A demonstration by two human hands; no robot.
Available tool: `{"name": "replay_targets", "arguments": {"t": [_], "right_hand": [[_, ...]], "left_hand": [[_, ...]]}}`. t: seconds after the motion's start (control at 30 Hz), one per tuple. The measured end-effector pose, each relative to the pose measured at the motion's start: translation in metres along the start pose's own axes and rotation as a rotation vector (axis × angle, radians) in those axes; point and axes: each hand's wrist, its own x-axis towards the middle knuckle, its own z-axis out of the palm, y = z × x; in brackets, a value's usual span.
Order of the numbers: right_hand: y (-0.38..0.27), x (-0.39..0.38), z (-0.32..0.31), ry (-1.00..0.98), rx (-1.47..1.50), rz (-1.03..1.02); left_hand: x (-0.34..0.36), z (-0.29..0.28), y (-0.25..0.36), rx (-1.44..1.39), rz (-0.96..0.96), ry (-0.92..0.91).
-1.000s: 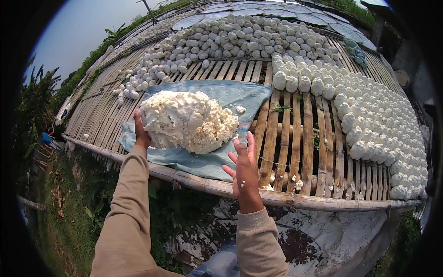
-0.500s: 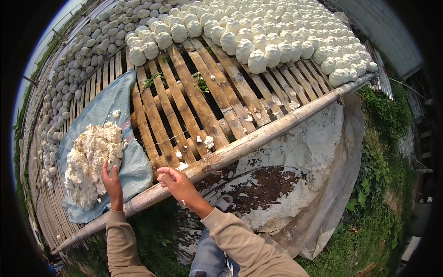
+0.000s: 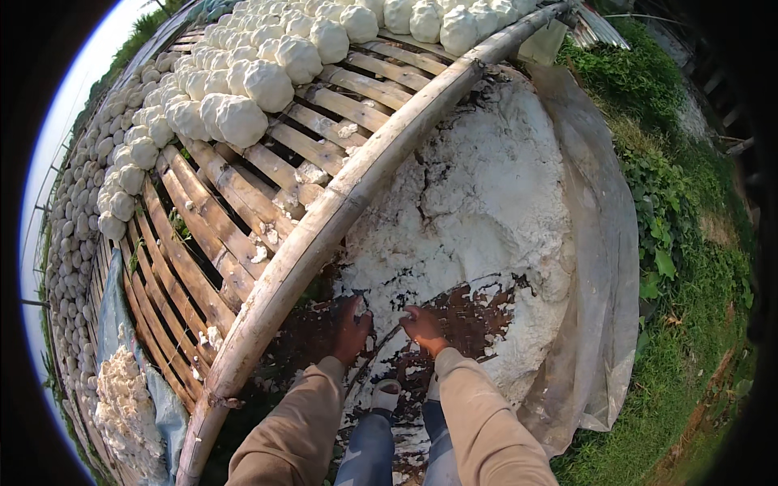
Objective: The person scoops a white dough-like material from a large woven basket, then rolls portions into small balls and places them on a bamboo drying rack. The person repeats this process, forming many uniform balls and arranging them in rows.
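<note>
My left hand (image 3: 352,330) hangs low beside the bamboo rail, above a dark, white-crusted patch, its fingers curled. My right hand (image 3: 420,326) is to its right over the same patch, fingers also bent in; what either holds, if anything, is too small to make out. Beneath and beyond them spreads a white crusted mass (image 3: 478,186) on a clear plastic sheet (image 3: 600,292). On the slatted bamboo rack (image 3: 219,243) at the left, a crumbly off-white lump (image 3: 121,397) rests on a blue cloth (image 3: 166,413).
Rows of white rounded lumps (image 3: 259,81) and duller grey ones (image 3: 73,202) cover the rack's far side. A thick bamboo rail (image 3: 308,239) edges it. My feet (image 3: 386,395) stand below my hands. Grass and leafy plants (image 3: 681,389) grow along the right, near corrugated sheeting (image 3: 596,32).
I have turned right and look further down. Both hands have left the lump on the cloth and dropped below the rail toward the crusted ground, their fingers now more curled.
</note>
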Motion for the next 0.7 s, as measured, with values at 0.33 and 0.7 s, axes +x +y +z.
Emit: {"name": "replay_targets", "arguments": {"t": [0.33,0.7], "right_hand": [[-0.073,0.298,-0.041,0.337,-0.417,-0.739],[-0.090,0.401,-0.060,0.030,-0.286,-0.684]], "left_hand": [[0.282,0.031,-0.077,-0.001,0.270,0.181],[0.392,0.030,-0.075,0.078,0.163,0.180]]}}
